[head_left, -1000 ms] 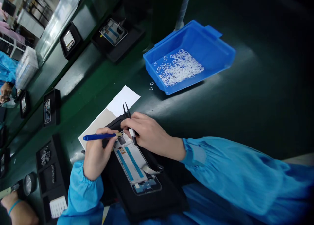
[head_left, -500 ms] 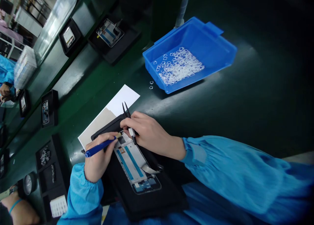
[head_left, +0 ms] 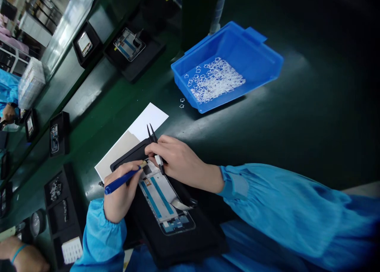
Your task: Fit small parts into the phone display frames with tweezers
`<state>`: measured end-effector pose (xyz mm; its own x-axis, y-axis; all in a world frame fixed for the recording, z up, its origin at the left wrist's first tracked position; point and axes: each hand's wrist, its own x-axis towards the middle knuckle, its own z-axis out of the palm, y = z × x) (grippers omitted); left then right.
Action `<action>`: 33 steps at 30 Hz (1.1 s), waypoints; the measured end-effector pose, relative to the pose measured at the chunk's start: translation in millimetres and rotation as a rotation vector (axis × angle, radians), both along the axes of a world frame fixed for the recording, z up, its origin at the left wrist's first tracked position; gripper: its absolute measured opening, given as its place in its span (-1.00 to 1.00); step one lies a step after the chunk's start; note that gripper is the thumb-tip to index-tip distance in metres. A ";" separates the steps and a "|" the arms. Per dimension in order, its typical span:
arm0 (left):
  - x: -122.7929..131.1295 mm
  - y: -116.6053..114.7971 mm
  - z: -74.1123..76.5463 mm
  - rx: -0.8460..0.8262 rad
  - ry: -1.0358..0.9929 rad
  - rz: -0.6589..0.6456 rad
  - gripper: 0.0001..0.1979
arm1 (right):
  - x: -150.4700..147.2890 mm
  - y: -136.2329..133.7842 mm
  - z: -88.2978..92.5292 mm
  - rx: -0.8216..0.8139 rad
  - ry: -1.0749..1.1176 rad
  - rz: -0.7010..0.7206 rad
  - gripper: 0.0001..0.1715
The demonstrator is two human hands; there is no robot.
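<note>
An opened phone housing [head_left: 160, 201] with blue strips lies in a black foam tray [head_left: 181, 248] in front of me. My left hand [head_left: 120, 189] is closed around a blue pen-shaped tool [head_left: 121, 182], whose pale yellowish tip meets the far end of the housing. Opposite it, my right hand [head_left: 178, 157] grips black tweezers [head_left: 152, 134] with a white band, their points facing away from the phone. Its fingertips are at the housing's far end; what they touch there is hidden. A silvery flap [head_left: 179, 204] sticks up from the housing's right side.
A blue bin [head_left: 261, 64] holds many small white frames, with a few loose beside it. White sheets [head_left: 148, 121] lie behind the tray. At left are a compartment tray [head_left: 56, 216], a round container [head_left: 37, 222] and a co-worker's arm [head_left: 26, 256]. Phones in black trays [head_left: 59, 133] line the conveyor.
The view has shifted slightly. Both hands keep nearly the same place and hold at the housing's far end. The co-worker's arm at lower left has moved a little.
</note>
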<state>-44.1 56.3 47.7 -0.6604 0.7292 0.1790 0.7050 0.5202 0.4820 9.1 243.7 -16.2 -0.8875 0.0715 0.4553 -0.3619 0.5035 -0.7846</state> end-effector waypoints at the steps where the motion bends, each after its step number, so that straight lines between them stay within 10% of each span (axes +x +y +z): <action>1: 0.7 -1.4 -1.8 0.017 0.001 0.008 -0.84 | -0.1 0.0 0.2 -0.002 -0.002 0.002 -0.77; 33: -21.5 16.4 20.5 -0.156 -0.116 -0.041 -0.90 | 1.3 1.7 1.5 0.052 -0.049 0.006 -0.76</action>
<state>-65.6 72.8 68.2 -0.6389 0.7692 -0.0137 0.6721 0.5667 0.4766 10.3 245.3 -14.7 -0.9091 0.0435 0.4144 -0.3271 0.5415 -0.7744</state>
